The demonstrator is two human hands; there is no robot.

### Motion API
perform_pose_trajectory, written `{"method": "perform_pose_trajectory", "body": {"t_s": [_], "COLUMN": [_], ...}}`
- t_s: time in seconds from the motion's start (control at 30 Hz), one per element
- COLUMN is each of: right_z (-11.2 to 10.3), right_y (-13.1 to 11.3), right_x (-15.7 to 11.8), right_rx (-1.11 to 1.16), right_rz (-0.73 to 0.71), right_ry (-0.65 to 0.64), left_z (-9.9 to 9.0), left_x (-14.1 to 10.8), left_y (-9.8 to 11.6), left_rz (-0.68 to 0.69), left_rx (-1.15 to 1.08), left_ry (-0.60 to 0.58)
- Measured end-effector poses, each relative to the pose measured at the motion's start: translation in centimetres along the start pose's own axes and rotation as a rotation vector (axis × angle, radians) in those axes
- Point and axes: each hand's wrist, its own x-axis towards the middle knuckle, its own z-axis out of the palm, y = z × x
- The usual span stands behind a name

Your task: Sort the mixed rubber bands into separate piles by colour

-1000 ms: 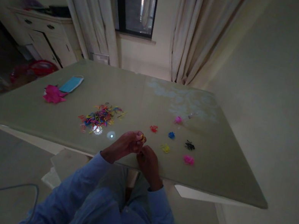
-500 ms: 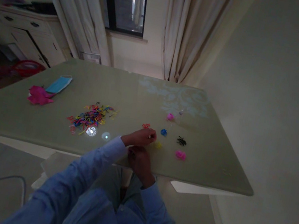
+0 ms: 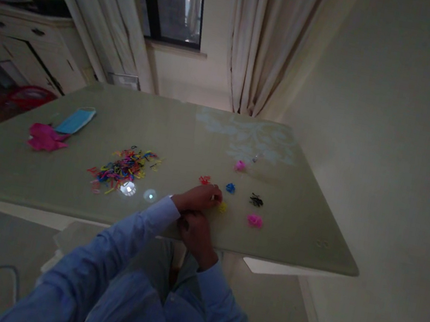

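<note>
My left hand (image 3: 201, 197) reaches across the table beside a small yellow pile (image 3: 223, 207), its fingers curled; anything between them is too small to name. Close below it, my right hand (image 3: 195, 231) is near the table's front edge with fingers bent and partly hidden. Around them lie a red pile (image 3: 205, 180), a blue pile (image 3: 231, 187), a black pile (image 3: 257, 200) and two pink piles, one nearer (image 3: 255, 221) and one farther (image 3: 239, 165). A large mixed heap of coloured bands (image 3: 124, 167) lies left of my hands.
On the left of the table (image 3: 179, 127) are a blue face mask (image 3: 76, 120) and a crumpled pink item (image 3: 46, 138). A small clear object (image 3: 255, 158) stands toward the back right. Curtains, a window and a cabinet are behind.
The view has shifted slightly, moving the table's contents left in the frame. My left hand's fingers have come a little nearer the yellow pile; my right hand remains below it.
</note>
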Motion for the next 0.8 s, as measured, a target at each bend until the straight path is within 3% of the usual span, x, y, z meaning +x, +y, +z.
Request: {"method": "perform_pose_trajectory", "body": {"t_s": [0.23,0.6,0.8], "right_z": [0.1,0.1,0.4], "right_y": [0.1,0.0,0.3], "right_x": [0.0,0.1,0.0], "right_rx": [-0.009,-0.031,-0.028], "right_rz": [-0.001,0.04,0.023], "right_ry": [0.021,-0.016,0.005], "left_z": [-0.6,0.8,0.2], "left_x": [-1.5,-0.9,-3.1], "left_y": [-0.6,-0.9,-1.1], "left_rz": [-0.102,-0.019,-0.065], "left_rx": [-0.054,-0.256,-0.267], "left_ry": [0.079,0.086,0.178]}}
